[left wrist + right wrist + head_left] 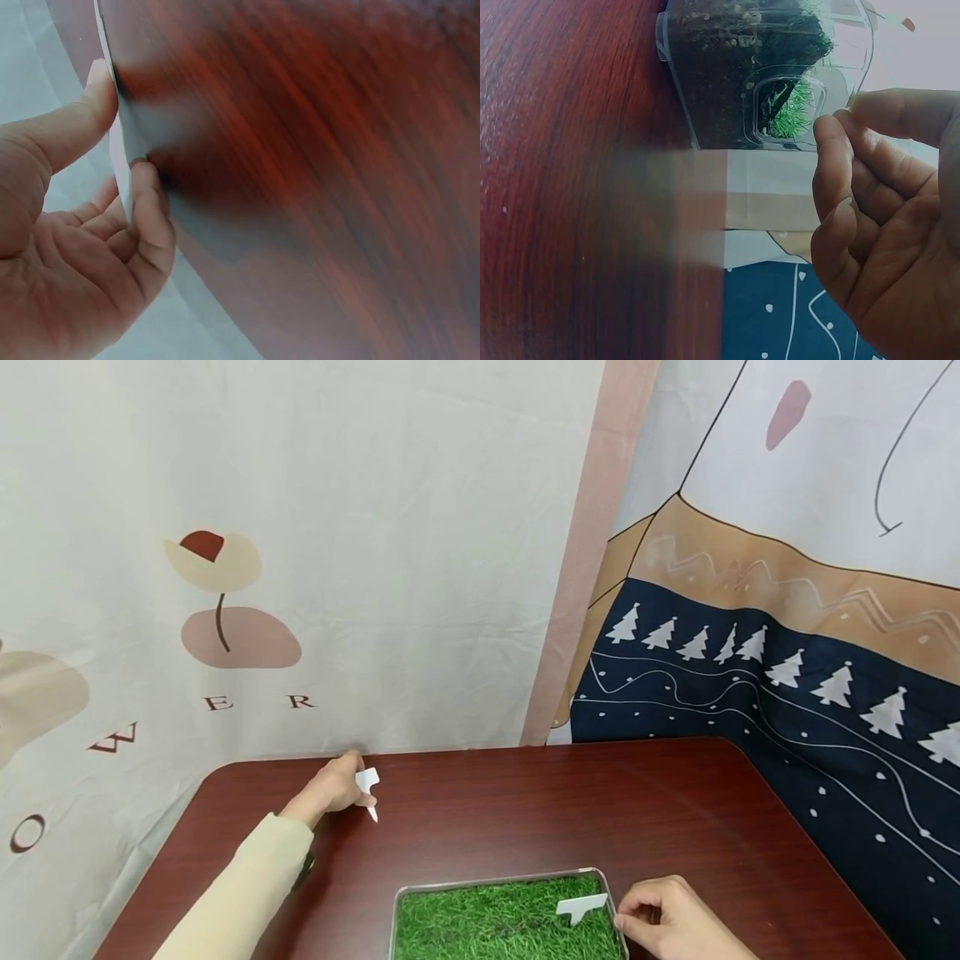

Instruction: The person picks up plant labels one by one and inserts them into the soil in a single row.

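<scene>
At the table's far left edge, my left hand [337, 782] holds a white T-shaped plant label [367, 781], its pointed end downward. The left wrist view shows this label [120, 142] edge-on between the thumb and curled fingers. Near the front, a clear plastic box [435, 887] holds soil and green grass [487, 914]. Another white T-shaped label [581, 906] stands in the grass toward the right. My right hand [667, 914] is at the box's right side, thumb and fingertips pinching its rim. Dark soil and pebbles show through the box wall [720, 112] in the right wrist view.
The dark red wooden table [540, 818] has rounded far corners. Behind it hangs a pale printed curtain [420, 568], with a navy tree-patterned cloth [697, 685] at the right. Both hang close to the table's edges.
</scene>
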The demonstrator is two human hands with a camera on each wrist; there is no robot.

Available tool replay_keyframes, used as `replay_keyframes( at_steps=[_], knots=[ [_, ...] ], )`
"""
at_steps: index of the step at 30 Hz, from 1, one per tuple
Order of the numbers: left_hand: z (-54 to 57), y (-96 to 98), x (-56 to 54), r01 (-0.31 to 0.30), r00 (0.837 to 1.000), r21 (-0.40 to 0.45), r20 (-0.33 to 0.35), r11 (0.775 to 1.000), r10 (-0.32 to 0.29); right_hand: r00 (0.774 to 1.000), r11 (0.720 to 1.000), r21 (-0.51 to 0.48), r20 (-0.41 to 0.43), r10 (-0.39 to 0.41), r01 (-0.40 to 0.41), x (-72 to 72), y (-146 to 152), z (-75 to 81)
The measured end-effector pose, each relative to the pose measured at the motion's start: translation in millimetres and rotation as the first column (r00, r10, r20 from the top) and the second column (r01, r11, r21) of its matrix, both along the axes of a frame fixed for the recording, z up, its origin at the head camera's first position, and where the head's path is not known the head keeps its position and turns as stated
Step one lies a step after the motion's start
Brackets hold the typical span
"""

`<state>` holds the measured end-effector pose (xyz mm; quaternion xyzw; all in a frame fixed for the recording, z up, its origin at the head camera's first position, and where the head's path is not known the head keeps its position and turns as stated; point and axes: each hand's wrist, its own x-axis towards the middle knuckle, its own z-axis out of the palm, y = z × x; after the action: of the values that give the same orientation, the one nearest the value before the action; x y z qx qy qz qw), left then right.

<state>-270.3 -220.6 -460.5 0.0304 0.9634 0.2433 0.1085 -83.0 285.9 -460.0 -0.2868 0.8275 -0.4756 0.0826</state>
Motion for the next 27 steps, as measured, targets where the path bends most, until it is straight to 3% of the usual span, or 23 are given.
replay_keyframes(
  at_steps=[6,11,15,20,27],
  knots=[
    [-3.3,-0.8,-0.6,0.057,0.99,0.041,-0.132,0.998,-0.051,1.0,1.0,-0.006,-0.002,0.003,-0.003,0.2,0,0.6],
    [-1.1,-2.4,0.8,0.067,0.966,0.137,-0.257,0.988,-0.029,1.0,1.0,-0.01,-0.003,0.003,-0.003,0.4,0,1.2],
    [6.6,-3.5,5.2,0.071,0.948,0.177,-0.317,0.982,-0.011,1.0,1.0,-0.018,-0.008,0.004,-0.004,0.4,-1,1.3],
    [16.6,-2.7,15.5,0.013,0.926,0.24,-0.37,0.971,0.079,1.0,1.0,-0.027,-0.01,0.006,-0.006,0.6,-2,1.8],
    [30.6,3.8,34.7,-0.043,0.895,0.407,-0.391,0.912,0.217,1.0,1.0,-0.025,0.023,0.002,-0.001,1.0,-1,2.9]
  ],
)
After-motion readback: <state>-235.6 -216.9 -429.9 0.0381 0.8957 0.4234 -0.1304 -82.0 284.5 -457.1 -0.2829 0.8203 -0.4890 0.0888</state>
